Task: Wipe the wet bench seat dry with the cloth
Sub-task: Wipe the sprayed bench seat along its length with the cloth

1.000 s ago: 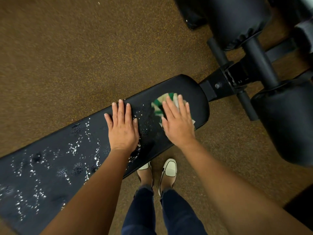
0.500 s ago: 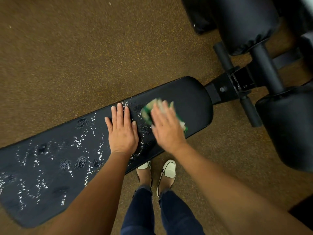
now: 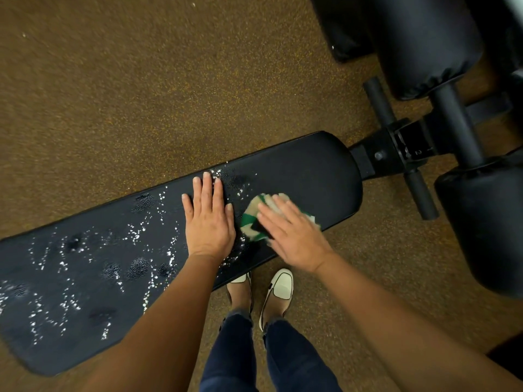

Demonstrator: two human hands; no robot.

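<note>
Now, right hand [image 3: 294, 236] flat on the cloth [image 3: 250, 222], fingers straight and together, pressing it down onto the bench seat [image 3: 311, 174]. No pinch, just palm weight. Left hand [image 3: 209, 222] is flat too, fingers straight and close, resting on the seat just beside the cloth, nearly touching it.

And that's the relation that matters. The water droplets [image 3: 135, 233] lie almost all beyond the left hand, away from the cloth. They're strung out along the seat's long axis, which runs from the right hand past the left and on to the far end. A few beads sit just ahead of the left hand and between the two hands.

On the other side of the right hand, toward the roller pads [image 3: 481, 227], the seat looks dark and free of beads. So I'd judge that end done and the long stretch not yet wiped. The right hand has the cloth, so it's the one to travel. The left hand sits squarely in its path and, I'd say, has to lift or slide along first.

Hard to read: most of the cloth is under the right palm, with only its green-and-cream edge showing. The right fingers are smeared with blur. The seat under the left palm is hidden, wet or dry I can't say. And the seat's far end runs off the picture's edge.
</note>
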